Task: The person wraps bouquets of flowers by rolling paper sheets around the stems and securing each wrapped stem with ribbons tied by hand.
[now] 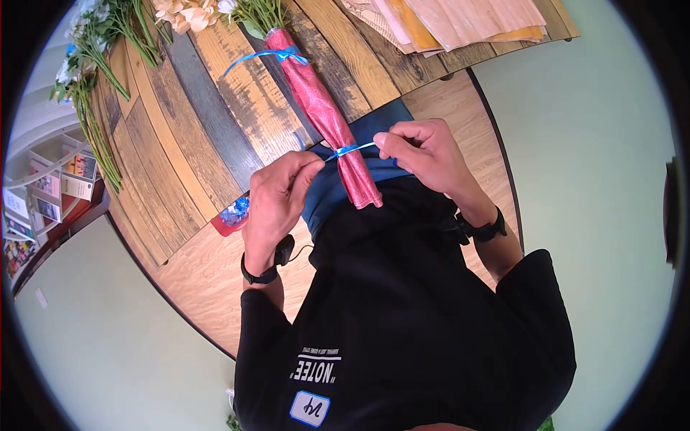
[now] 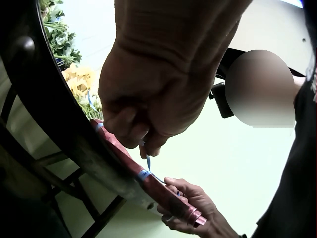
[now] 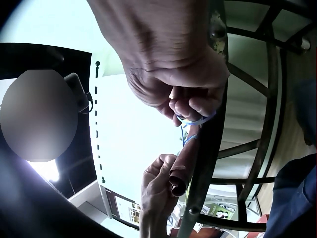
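A bouquet wrapped in shiny pink-red paper (image 1: 320,97) lies across the table's edge, its lower end sticking out towards the person's body. Around the lower part of the wrap goes a blue ribbon (image 1: 346,150). My left hand (image 1: 279,190) pinches one end of this ribbon between thumb and fingers, to the left of the wrap. On the other side, my right hand (image 1: 429,154) pinches the other end, and that stretch of ribbon runs straight. A second blue ribbon (image 1: 289,54) is tied higher up, one tail trailing left. Both wrist views show the rolled bottom of the wrap (image 2: 190,214) near the hands.
Cream flowers (image 1: 188,14) and loose green stems (image 1: 97,136) lie on the wooden table (image 1: 208,108) at the far left. Sheets of pink and orange wrapping paper (image 1: 467,21) are stacked at the far right. A rack with booklets (image 1: 61,176) stands left of the table.
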`<state>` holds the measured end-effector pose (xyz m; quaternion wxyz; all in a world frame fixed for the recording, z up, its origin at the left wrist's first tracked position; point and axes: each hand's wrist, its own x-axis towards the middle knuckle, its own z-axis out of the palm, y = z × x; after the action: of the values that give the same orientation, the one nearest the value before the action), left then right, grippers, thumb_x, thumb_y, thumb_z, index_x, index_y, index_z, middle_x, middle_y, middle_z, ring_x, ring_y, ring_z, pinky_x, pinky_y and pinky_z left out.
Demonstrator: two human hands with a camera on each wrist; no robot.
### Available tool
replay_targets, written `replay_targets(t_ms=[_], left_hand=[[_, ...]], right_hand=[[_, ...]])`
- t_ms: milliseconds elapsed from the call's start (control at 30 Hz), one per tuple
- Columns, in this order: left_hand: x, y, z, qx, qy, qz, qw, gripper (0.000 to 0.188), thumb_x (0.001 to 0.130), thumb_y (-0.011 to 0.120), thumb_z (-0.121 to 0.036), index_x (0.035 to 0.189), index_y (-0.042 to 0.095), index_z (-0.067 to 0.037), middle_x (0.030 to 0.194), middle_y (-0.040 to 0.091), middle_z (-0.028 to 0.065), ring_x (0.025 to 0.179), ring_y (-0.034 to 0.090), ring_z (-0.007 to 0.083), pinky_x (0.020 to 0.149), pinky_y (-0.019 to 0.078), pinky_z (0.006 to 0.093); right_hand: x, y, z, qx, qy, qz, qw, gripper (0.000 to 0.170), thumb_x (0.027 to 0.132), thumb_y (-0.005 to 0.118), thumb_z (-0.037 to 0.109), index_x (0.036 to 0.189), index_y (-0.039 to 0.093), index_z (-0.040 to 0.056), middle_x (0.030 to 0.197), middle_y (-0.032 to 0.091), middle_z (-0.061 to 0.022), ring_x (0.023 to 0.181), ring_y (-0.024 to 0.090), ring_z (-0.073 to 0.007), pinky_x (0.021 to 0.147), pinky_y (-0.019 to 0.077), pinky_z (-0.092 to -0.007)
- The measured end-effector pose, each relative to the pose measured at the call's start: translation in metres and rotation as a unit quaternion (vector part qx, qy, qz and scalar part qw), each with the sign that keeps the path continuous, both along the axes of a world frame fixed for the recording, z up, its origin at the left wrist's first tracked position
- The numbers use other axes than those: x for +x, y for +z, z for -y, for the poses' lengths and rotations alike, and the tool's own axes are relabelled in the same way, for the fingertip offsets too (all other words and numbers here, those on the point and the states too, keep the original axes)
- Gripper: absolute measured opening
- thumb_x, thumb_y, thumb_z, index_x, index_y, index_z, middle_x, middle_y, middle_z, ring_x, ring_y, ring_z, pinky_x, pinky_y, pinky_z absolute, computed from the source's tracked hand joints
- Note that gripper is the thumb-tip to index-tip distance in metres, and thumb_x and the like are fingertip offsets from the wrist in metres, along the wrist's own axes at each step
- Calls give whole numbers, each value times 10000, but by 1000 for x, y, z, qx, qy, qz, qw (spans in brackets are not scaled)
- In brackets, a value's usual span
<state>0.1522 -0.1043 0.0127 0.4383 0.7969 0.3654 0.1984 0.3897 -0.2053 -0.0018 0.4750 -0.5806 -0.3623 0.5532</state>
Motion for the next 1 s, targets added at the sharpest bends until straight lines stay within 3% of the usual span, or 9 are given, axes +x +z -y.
replay_targets(t_ms=[33,133,367,433,567,667,733,833,1000], left_hand=[[1,-2,-2,87,-49,24,995,59,920,709,-52,957,687,-11,743,635,47,597,555,109,537,429,263],[-3,-4,-8,148,-84,-11,985,64,904,700,-19,966,684,-20,776,651,87,586,581,183,553,473,299],[-15,-6,-11,147,-72,-61,985,78,898,697,-6,971,682,-30,794,656,98,601,603,197,560,485,313],[-15,-8,-10,168,-61,-65,982,125,849,750,-47,907,640,-37,814,661,84,668,645,280,560,518,370],[-14,-12,-9,189,-49,-61,979,121,852,753,-59,913,651,-41,816,671,87,659,642,281,557,517,367],[-12,-8,-5,165,-17,-71,984,111,860,758,-81,890,662,-34,797,674,100,641,638,285,555,508,362],[-13,-6,1,73,34,-69,994,134,880,761,-110,859,664,-20,739,651,97,600,618,227,543,480,330],[-19,-3,7,-55,82,-73,993,175,895,764,-138,841,657,-10,690,606,65,567,544,135,530,427,287],[-22,-3,9,-132,52,-20,990,198,912,757,-153,834,643,-11,667,553,12,594,461,78,544,382,254]], right_hand=[[1,0,-1,-7,-2,-8,1000,293,971,673,194,785,713,-29,607,507,62,581,392,-5,503,274,-233],[2,-3,-2,-13,1,-9,1000,294,968,675,186,766,703,-27,588,474,69,566,380,-3,495,263,-235],[5,-20,0,-38,-26,-77,996,302,975,665,184,747,672,-13,553,451,71,497,363,0,455,231,-221],[3,-24,0,-37,-39,-90,995,294,977,662,182,755,666,-12,545,446,70,480,361,-1,446,225,-217],[6,-28,-1,-38,-33,-91,995,287,976,673,191,777,669,-15,549,459,61,491,370,-3,454,240,-214],[12,-28,-1,-34,-35,-101,994,277,980,677,207,809,678,-11,589,517,42,509,430,-15,469,308,-204],[15,-26,0,-44,-49,-131,989,209,970,671,154,851,693,-16,799,647,-55,620,573,-90,541,430,-230],[12,-31,2,38,-41,-175,983,190,978,642,140,874,691,-11,954,669,-111,746,639,-135,594,485,-260],[1,-24,-3,88,-44,-209,973,204,1000,596,137,890,690,-7,1070,692,-162,860,669,-181,653,525,-294]])
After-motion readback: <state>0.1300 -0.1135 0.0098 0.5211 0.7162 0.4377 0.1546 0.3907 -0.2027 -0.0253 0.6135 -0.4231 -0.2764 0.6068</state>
